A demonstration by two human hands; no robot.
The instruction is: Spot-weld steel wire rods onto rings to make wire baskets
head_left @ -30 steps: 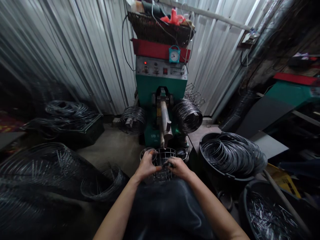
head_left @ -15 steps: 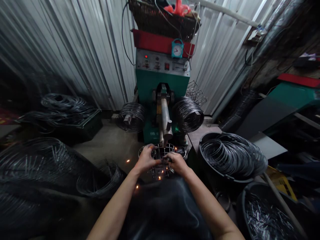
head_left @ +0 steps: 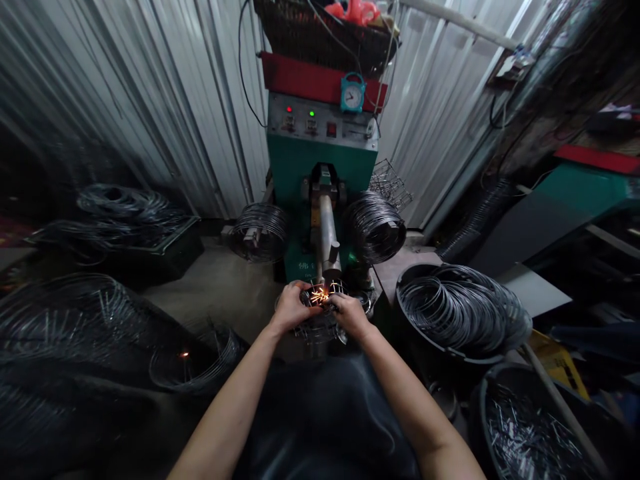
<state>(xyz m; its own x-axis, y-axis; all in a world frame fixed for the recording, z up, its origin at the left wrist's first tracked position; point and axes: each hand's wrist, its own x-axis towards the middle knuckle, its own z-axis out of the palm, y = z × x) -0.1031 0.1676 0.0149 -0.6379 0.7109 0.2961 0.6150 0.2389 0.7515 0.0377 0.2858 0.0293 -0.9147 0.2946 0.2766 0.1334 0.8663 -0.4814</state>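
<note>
A round wire basket [head_left: 316, 331] is held between my two hands, below the arm [head_left: 329, 233] of a green spot welding machine [head_left: 323, 147]. My left hand [head_left: 291, 308] is closed on its left side, thumb pointing inward. On the right, my right hand [head_left: 350, 313] grips the basket with fingers bent near the weld point. Bright sparks [head_left: 320, 295] burst between the hands at the electrode tip. Part of the basket is hidden behind my fingers, and whether a loose wire is also pinched there I cannot tell.
Wire coils [head_left: 261, 232] hang at both sides of the machine. To the right stand a tub [head_left: 400, 293] of wire rings and a bucket [head_left: 483, 427] of short wire pieces. Wire baskets [head_left: 60, 313] lie at left, near a green crate [head_left: 185, 247]. A teal clock [head_left: 353, 93] sits on the machine.
A green light has come on at the panel, and fresh sparks flare at the electrode. The basket has shifted and tilted slightly in my hands; the earlier scattered sparks are mostly gone.
</note>
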